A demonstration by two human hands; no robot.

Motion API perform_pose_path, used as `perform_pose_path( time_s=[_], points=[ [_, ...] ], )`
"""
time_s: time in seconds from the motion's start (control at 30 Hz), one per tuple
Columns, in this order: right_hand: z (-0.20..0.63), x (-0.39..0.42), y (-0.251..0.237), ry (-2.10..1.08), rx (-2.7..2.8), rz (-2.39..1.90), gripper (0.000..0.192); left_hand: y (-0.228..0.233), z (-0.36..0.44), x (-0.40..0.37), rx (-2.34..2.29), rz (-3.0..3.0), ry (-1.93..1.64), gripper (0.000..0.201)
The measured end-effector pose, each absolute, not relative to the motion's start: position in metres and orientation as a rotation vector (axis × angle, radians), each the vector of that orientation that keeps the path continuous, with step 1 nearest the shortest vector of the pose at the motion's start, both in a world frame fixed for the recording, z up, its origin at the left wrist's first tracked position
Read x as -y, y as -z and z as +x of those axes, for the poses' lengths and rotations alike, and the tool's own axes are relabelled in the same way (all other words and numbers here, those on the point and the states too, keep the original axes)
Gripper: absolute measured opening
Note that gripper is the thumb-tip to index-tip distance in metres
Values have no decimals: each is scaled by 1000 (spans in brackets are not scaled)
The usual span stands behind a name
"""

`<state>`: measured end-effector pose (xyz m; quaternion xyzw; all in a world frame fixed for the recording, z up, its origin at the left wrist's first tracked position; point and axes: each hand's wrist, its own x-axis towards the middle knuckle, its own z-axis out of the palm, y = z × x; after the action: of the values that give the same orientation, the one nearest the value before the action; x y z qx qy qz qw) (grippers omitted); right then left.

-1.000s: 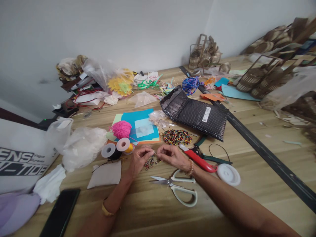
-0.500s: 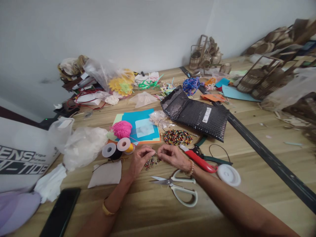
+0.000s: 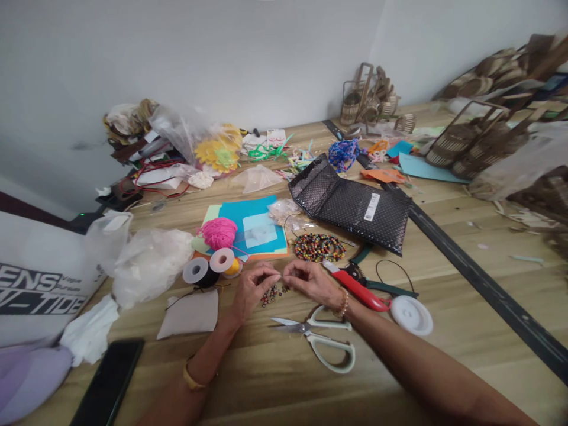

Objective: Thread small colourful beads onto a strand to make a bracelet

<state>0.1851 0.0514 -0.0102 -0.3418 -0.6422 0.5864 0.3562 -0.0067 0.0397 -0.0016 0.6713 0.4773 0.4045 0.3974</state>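
We pinch bead strand [image 3: 271,292] between left hand [image 3: 251,288] and right hand [image 3: 309,280], fingertips closed, nearly meeting; strand just behind scissors [image 3: 319,336], bead coil [image 3: 318,247] beyond.

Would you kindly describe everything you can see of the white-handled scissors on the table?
The scissors lie flat on the wooden table, just nearer the camera than the two hands. They have two looped white handles, plastic by the look of them, and short metal blades. The blades are slightly parted and point left; the handles lie to the right, one loop close under the right wrist, the larger one nearest the camera. Neither hand holds them. Whether the wrist touches the upper loop cannot be told.
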Motion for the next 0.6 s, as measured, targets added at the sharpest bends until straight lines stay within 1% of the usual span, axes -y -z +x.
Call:
perform_pose_path(
  time_s=[0.6],
  points=[
    [182, -51, 15, -1636, 1488, -845, 36, 3, -7, -39, -1208, 1723, -1003, 14]
  ],
)
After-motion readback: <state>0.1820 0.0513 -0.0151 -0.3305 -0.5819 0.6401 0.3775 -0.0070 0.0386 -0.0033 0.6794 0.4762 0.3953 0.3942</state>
